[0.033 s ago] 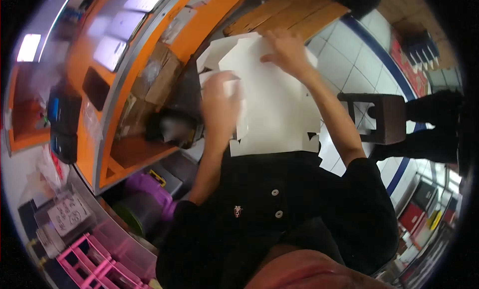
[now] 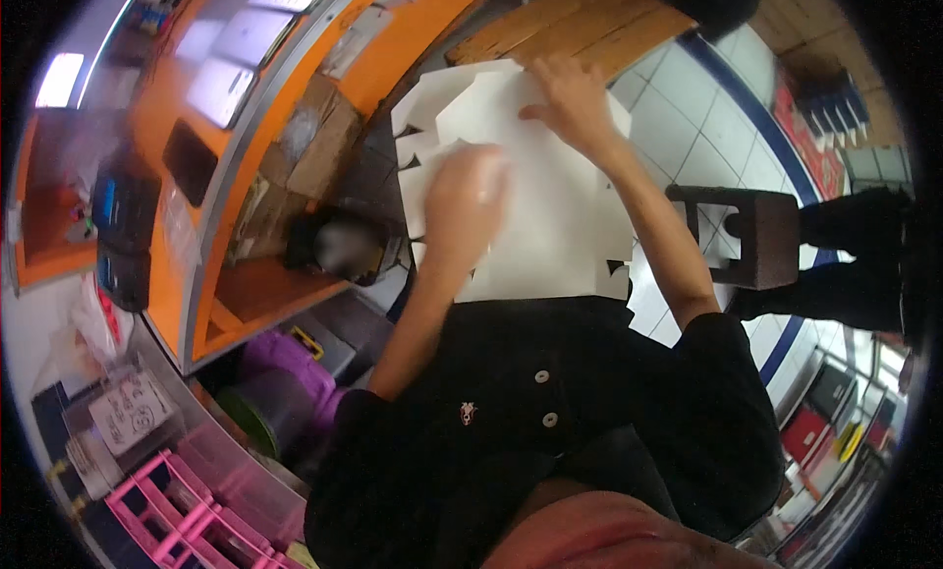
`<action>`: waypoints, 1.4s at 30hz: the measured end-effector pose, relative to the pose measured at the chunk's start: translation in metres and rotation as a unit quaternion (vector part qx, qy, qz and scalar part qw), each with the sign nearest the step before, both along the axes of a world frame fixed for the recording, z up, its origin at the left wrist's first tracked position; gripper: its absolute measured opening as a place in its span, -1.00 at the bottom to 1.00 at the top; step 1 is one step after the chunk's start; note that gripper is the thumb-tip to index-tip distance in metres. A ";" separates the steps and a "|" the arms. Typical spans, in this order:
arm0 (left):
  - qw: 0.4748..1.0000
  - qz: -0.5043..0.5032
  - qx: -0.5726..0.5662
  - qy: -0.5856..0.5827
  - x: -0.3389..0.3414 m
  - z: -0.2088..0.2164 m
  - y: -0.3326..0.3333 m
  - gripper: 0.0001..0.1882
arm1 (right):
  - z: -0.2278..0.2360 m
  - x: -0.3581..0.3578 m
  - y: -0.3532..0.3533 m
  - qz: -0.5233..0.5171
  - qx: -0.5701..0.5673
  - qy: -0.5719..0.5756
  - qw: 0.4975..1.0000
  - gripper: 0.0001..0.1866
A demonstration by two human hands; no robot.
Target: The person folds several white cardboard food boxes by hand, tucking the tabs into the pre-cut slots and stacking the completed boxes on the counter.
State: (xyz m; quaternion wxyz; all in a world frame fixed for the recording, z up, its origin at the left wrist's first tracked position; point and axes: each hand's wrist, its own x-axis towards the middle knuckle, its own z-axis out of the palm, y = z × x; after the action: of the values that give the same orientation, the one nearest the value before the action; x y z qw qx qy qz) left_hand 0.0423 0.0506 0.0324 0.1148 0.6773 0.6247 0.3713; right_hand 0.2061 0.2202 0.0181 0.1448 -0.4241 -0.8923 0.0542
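A large white cardboard sheet (image 2: 555, 225), cut with flaps and slots like an unfolded box, lies in front of my torso. Its near edge meets my black shirt. My right hand (image 2: 570, 102) rests on the sheet's far right part, fingers stretched out and thumb apart. Over the left half, my left hand (image 2: 467, 200) is smeared by motion, so its fingers cannot be made out. Slotted flaps show along the sheet's left side, partly covered by that hand.
Left stands an orange cabinet (image 2: 221, 245) with a dark phone (image 2: 190, 163) on top and cardboard inside. Pink baskets (image 2: 182, 510) sit lower left. A brown stool (image 2: 751, 235) and someone's dark-clothed legs (image 2: 855, 255) are at right. Beyond the sheet is a wooden surface (image 2: 589, 24).
My left hand has moved right, from the sheet's left edge toward its middle. The left flaps, earlier partly raised, now lie flatter. My right hand has stayed nearly in place.
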 end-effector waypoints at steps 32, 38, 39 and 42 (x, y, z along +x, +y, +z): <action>0.983 -0.023 -0.166 0.079 0.069 -0.059 -0.073 -0.28 | 0.058 0.001 -0.106 0.030 0.023 -0.010 0.999 -0.72; 0.969 0.042 -0.242 0.041 0.050 -0.063 -0.064 -0.23 | 0.069 0.014 -0.136 0.016 -0.008 -0.008 1.000 -0.67; 0.962 0.075 -0.258 0.047 0.041 -0.067 -0.063 -0.22 | 0.067 0.015 -0.134 0.001 -0.012 0.000 1.000 -0.69; 0.976 0.054 -0.210 0.006 0.028 -0.061 -0.057 -0.18 | 0.065 0.013 -0.122 -0.014 -0.018 0.011 1.000 -0.75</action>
State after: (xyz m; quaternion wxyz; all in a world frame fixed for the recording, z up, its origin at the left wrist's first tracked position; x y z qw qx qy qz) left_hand 0.0707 -0.0067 -0.0286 0.2301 0.6055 0.7252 0.2333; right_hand 0.2188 0.0981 0.0830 0.1476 -0.4387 -0.8834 0.0733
